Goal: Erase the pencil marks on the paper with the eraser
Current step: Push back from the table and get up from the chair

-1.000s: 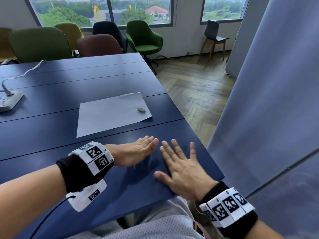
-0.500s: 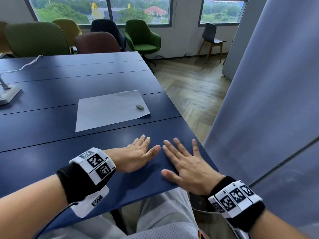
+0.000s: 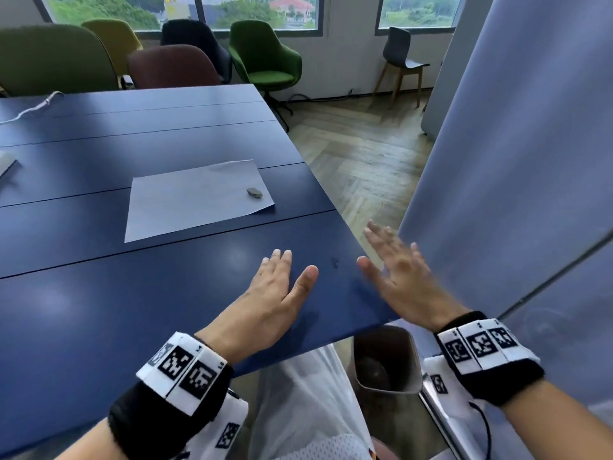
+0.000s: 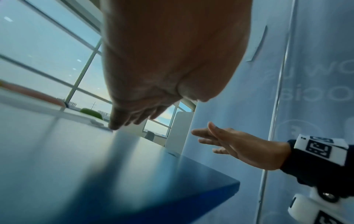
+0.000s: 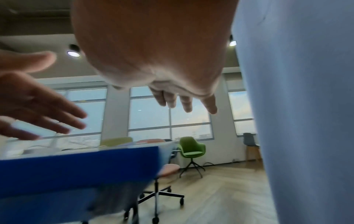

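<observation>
A white sheet of paper lies on the blue table, with a small grey eraser near its right edge. No pencil marks show at this distance. My left hand hovers low over the table in front of the paper, fingers straight, holding nothing. My right hand is lifted off the table's right edge, fingers spread and blurred, empty. In the left wrist view the left fingertips are close to the tabletop and the right hand hangs beside the table corner.
A blue-grey partition stands close on the right. A brown bin sits under the table's near corner. Coloured chairs line the far side. A white cable and a power strip lie at the far left.
Both hands have lifted off the table. The right hand has swung out past the table's right edge; the left has shifted right. The head view has turned right.
</observation>
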Motion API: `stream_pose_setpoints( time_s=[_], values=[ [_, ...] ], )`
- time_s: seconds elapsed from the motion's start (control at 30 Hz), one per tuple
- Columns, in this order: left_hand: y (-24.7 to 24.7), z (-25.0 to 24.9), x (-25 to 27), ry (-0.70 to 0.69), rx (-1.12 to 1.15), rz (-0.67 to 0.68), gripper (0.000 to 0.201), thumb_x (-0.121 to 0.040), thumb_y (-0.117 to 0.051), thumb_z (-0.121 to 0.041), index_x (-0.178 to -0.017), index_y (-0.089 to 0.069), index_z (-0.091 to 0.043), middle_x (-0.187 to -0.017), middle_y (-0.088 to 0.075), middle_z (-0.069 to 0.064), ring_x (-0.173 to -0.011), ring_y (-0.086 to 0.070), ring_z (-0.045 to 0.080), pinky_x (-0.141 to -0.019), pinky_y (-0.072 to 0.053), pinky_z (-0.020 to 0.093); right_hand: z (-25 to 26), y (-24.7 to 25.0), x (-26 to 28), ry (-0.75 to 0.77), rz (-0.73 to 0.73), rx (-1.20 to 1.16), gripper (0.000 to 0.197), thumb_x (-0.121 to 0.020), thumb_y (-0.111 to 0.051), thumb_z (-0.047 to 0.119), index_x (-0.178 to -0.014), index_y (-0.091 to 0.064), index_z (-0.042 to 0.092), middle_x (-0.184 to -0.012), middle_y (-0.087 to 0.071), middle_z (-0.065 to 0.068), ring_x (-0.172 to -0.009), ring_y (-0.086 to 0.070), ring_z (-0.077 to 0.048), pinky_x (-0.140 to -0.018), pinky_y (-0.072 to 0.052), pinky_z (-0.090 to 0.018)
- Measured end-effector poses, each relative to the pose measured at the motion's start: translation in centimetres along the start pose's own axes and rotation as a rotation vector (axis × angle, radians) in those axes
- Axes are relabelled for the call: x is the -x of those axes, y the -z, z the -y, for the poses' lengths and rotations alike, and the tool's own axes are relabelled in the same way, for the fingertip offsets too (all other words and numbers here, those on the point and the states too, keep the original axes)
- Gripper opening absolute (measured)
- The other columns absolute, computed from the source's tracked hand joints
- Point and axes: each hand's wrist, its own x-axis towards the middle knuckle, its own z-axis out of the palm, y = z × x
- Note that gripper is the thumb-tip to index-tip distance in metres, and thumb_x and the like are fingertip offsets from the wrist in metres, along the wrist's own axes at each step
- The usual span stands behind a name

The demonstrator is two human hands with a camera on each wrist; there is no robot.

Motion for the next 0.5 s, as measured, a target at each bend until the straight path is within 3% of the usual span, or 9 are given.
stream_pose_setpoints(
  time_s=[0.03, 0.1, 0.2, 0.3, 0.37, 0.43, 0.5],
  values=[
    [-0.7, -0.2, -0.3, -0.017, 0.068, -0.065, 0.094, -0.08, -0.015, -0.074, -0.158, -0.005, -0.022, -0.164, 0.001, -0.009, -0.148, 0.007, 0.001, -0.117, 0.002, 0.022, -1.1, 0.8, 0.1, -0.029, -0.121, -0.05, 0.077, -0.09, -0.022, 0.07, -0.151, -0.03, 0.025, -0.159, -0.023, 0.01, -0.148, -0.019, -0.012, -0.121, -0.016, -0.045],
    [-2.1, -0.7, -1.4, -0.042, 0.157, -0.166, 0.089, -0.084, -0.022, -0.072, -0.157, -0.015, -0.023, -0.164, -0.011, -0.008, -0.149, -0.003, 0.003, -0.121, -0.005, 0.027, -3.8, 2.0, 0.1, -0.135, -0.311, -0.147, 0.054, -0.097, -0.044, 0.052, -0.137, -0.053, 0.016, -0.14, -0.055, -0.001, -0.13, -0.05, -0.019, -0.107, -0.039, -0.037],
    [-3.7, -1.4, -3.7, -0.07, 0.183, -0.277, 0.075, -0.093, -0.035, -0.062, -0.154, -0.024, -0.02, -0.16, -0.024, -0.005, -0.147, -0.016, 0.008, -0.119, -0.015, 0.028, -9.2, 2.1, -0.8, -0.36, -0.34, -0.184, 0.03, -0.095, -0.056, 0.031, -0.115, -0.068, 0.012, -0.113, -0.071, -0.008, -0.106, -0.065, -0.026, -0.092, -0.047, -0.034],
    [-5.1, -1.7, -5.7, -0.048, 0.243, -0.408, 0.063, -0.098, -0.043, -0.051, -0.152, -0.03, -0.021, -0.155, -0.034, -0.004, -0.143, -0.027, 0.01, -0.11, -0.02, 0.02, -15.8, -0.8, -1.8, -0.529, 0.02, -0.107, 0.028, -0.094, -0.059, 0.029, -0.108, -0.071, 0.009, -0.112, -0.071, -0.011, -0.106, -0.063, -0.028, -0.09, -0.045, -0.032],
    [-6.0, -1.9, -6.7, 0.0, 0.345, -0.523, 0.055, -0.099, -0.046, -0.045, -0.148, -0.037, -0.022, -0.147, -0.045, -0.001, -0.136, -0.038, 0.011, -0.108, -0.026, 0.021, -20.1, -3.9, -1.7, -0.616, 0.286, -0.057, 0.03, -0.094, -0.058, 0.03, -0.104, -0.071, 0.004, -0.106, -0.07, -0.013, -0.097, -0.062, -0.027, -0.081, -0.043, -0.029],
    [-6.9, -2.0, -7.3, 0.035, 0.436, -0.63, 0.047, -0.1, -0.047, -0.04, -0.144, -0.042, -0.023, -0.142, -0.05, -0.004, -0.13, -0.043, 0.008, -0.104, -0.03, 0.018, -23.5, -7.1, -0.8, -0.722, 0.427, -0.04, 0.031, -0.094, -0.059, 0.031, -0.091, -0.069, 0.002, -0.087, -0.065, -0.014, -0.082, -0.058, -0.027, -0.069, -0.041, -0.027],
    [-7.7, -2.0, -7.6, 0.027, 0.46, -0.721, 0.041, -0.102, -0.046, -0.036, -0.141, -0.045, -0.023, -0.138, -0.052, -0.007, -0.125, -0.046, 0.001, -0.098, -0.032, 0.009, -26.6, -10.8, 0.2, -0.823, 0.499, -0.04, 0.032, -0.092, -0.061, 0.03, -0.073, -0.057, 0.004, -0.071, -0.052, -0.01, -0.078, -0.051, -0.026, -0.058, -0.036, -0.028]
  ],
)
